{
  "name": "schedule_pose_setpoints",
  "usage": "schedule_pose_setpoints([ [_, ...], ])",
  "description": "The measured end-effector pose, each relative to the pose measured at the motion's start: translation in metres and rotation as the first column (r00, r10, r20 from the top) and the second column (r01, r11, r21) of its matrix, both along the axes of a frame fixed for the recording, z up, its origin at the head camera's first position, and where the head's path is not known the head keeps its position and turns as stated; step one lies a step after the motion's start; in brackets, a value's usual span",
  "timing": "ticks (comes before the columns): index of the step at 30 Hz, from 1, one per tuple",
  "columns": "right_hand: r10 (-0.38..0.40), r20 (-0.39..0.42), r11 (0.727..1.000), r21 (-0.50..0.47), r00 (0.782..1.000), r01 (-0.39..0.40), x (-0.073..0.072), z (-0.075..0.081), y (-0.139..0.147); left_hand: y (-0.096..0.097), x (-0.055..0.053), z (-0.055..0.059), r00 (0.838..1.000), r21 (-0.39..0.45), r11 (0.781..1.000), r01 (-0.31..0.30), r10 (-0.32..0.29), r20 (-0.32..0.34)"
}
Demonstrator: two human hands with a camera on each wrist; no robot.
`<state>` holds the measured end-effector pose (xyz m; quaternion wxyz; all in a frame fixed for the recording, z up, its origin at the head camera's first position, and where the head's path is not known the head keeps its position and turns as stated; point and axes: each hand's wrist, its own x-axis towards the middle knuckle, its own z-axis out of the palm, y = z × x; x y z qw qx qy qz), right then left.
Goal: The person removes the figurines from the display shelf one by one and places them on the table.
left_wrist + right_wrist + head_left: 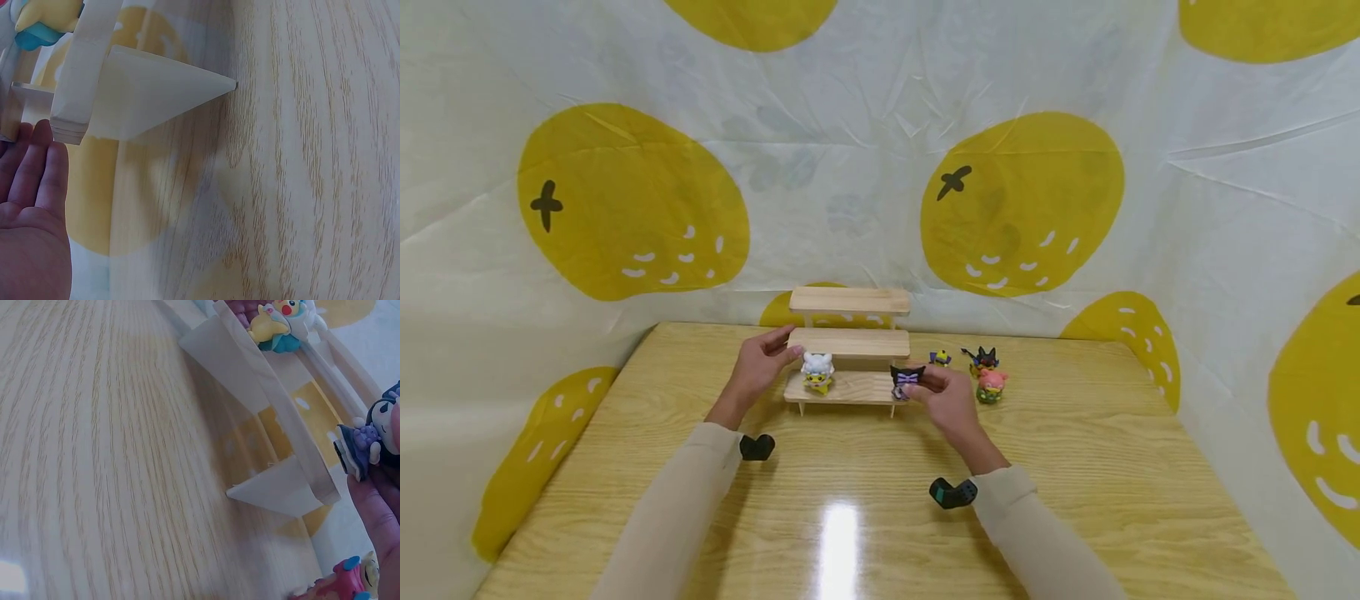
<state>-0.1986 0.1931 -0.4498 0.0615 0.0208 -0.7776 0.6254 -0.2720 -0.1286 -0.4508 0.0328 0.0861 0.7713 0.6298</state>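
Note:
A three-tier wooden display stand point(848, 342) stands toward the back of the table. My right hand point(951, 404) pinches a small figurine with a black eared hood and purple bow point(907, 379) at the right end of the bottom tier. In the right wrist view this figurine point(365, 440) has its dark base overhanging the fingertips. A yellow figurine with a white hood point(817, 372) stands on the bottom tier's left part. At the stand's left end is my left hand point(757, 365), its straight fingers point(26, 175) touching the wood.
Right of the stand, a pink figurine point(992, 386), a black-eared figurine point(983, 360) and a small yellow and blue figurine point(940, 358) stand on the wooden table point(1097, 467). Behind hangs a white cloth point(850, 125) printed with yellow fruit.

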Motion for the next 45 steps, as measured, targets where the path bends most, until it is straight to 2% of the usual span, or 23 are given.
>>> schedule_pose_setpoints([
  [7,0.012,-0.02,1.0,-0.013,1.0,-0.012,0.003,0.003,0.011,0.001,-0.004,-0.002,1.0,0.008,1.0,-0.009,0.009,-0.009],
  [12,0.016,-0.005,1.0,-0.011,1.0,-0.016,0.007,0.005,0.02,0.001,-0.005,-0.006,1.0,-0.005,1.0,-0.012,0.012,-0.019],
  [18,0.017,0.024,1.0,0.02,1.0,-0.017,0.009,0.005,0.03,0.001,-0.003,-0.006,0.999,0.005,1.0,-0.028,0.029,-0.015],
  [23,0.014,0.018,0.999,0.036,1.0,-0.015,0.011,0.005,0.037,0.001,-0.003,-0.005,0.999,0.005,0.999,-0.034,0.034,-0.027],
  [31,0.015,0.012,0.998,0.063,1.0,-0.015,0.013,0.008,0.047,0.001,-0.006,-0.008,0.999,0.0,0.999,-0.038,0.038,-0.01],
  [35,0.026,-0.007,0.997,0.068,1.0,-0.026,0.012,0.006,0.055,0.0,-0.006,-0.007,0.999,-0.002,0.999,-0.035,0.035,-0.012],
  [40,0.055,-0.056,0.992,0.118,0.997,-0.048,0.009,0.002,0.065,-0.001,-0.007,-0.008,1.0,0.002,1.0,-0.029,0.029,-0.012],
  [45,0.075,-0.065,0.987,0.145,0.995,-0.065,0.01,0.002,0.074,-0.001,-0.006,-0.008,1.0,0.005,1.0,-0.013,0.013,-0.001],
])
